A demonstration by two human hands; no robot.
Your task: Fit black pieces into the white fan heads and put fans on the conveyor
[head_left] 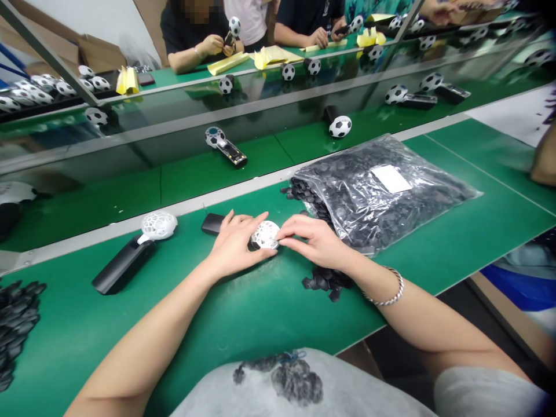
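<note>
My left hand [237, 240] is closed around a handheld fan [266, 234] lying on the green table, its thumb and fingers on either side of the white, football-patterned lattice head. The end of its black handle shows beyond my knuckles. At the right rim of that head, my right hand [315, 240] has thumb and forefinger pinched together; what they hold, if anything, is too small to make out. Loose black pieces [328, 281] lie under and beside my right wrist. Behind it is a clear plastic bag [382, 191] full of such pieces, some spilling from its mouth.
Another fan [130, 249] with a bare white lattice head lies to the left. A pile of black pieces [17, 324] is at the left edge. Beyond the metal rail, a green conveyor belt [278, 153] carries several football-headed fans. Co-workers sit across it, handling similar ones.
</note>
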